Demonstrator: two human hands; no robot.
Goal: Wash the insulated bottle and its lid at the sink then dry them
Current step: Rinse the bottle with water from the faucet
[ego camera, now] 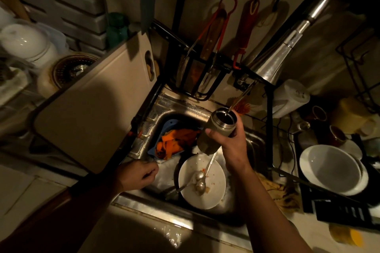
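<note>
Though left hand (138,175) curls, its hold is unclear.

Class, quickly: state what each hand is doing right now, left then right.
Left hand: fingers curled; whether it holds anything cannot be told.
Right hand: closed around the insulated bottle.

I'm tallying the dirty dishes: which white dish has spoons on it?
The white plate down in the sink, with two spoons and food scraps on it. The white bowl at right and the stacked bowls at far left carry none.
</note>
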